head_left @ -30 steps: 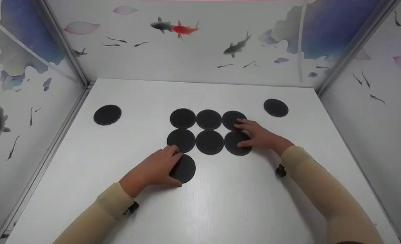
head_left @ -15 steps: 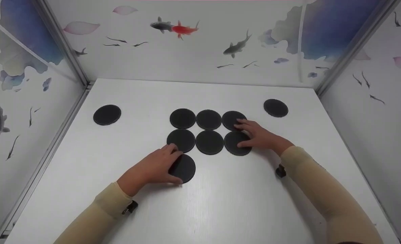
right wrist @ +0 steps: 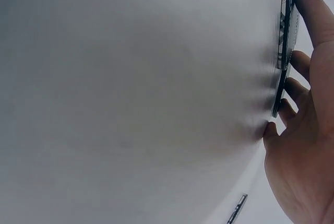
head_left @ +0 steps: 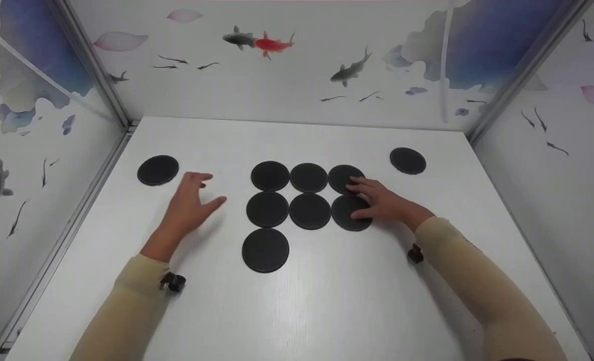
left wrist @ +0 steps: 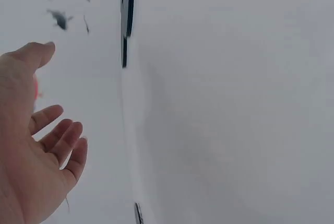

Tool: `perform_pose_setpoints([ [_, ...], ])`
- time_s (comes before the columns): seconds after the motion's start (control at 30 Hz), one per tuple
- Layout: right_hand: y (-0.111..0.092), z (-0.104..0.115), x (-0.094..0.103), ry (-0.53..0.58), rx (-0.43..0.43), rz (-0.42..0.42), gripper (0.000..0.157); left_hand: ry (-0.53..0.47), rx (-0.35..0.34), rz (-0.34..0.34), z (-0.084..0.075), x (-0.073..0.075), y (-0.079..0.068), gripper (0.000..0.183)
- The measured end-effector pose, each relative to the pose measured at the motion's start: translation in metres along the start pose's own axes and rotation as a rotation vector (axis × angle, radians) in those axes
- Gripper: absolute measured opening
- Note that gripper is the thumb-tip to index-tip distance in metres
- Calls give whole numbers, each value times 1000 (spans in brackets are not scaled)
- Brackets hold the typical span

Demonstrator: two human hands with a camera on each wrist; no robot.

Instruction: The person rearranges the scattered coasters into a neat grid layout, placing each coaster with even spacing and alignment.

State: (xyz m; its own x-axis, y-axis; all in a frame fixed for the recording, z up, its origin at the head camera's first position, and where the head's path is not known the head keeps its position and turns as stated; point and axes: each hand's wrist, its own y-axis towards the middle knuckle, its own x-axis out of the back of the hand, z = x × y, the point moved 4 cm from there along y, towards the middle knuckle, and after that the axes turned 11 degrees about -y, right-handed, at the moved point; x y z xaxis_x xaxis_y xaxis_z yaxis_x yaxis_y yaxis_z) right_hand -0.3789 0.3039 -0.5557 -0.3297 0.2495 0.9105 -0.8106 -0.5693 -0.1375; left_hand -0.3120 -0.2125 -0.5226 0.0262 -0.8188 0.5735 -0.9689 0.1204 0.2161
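In the head view my left hand (head_left: 186, 208) hovers over the table with thumb and fingers spread, holding nothing. Just beyond it to the left lies a single flat black round coaster (head_left: 158, 170). My right hand (head_left: 385, 200) rests at the right end of a block of touching coasters. Its thumb lies on the front right coaster (head_left: 346, 213) and its fingertips on the back right coaster (head_left: 344, 175). From the right wrist view, the fingers (right wrist: 300, 91) reach down along the coasters' edges. A near coaster (head_left: 265, 250) touches the block's front left one (head_left: 267, 209).
One more separate coaster (head_left: 408, 160) lies at the far right. The white table (head_left: 327, 311) is bounded by white panels (head_left: 287, 80) painted with fish and leaves, joined by metal corner posts (head_left: 96, 65).
My left hand has let go of the near coaster and moved left and away from me, toward the far left coaster. The right hand stays in place on the two right coasters.
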Motion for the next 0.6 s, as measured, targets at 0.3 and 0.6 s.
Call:
perform_pose_setpoints([
  [0.3, -1, -2, -2, -1, -2, 4, 90, -49, 241, -268, 69, 81, 17, 80],
  [0.6, -2, 1, 1, 17, 3, 1, 91, 55, 361, -174, 116, 102, 32, 125],
])
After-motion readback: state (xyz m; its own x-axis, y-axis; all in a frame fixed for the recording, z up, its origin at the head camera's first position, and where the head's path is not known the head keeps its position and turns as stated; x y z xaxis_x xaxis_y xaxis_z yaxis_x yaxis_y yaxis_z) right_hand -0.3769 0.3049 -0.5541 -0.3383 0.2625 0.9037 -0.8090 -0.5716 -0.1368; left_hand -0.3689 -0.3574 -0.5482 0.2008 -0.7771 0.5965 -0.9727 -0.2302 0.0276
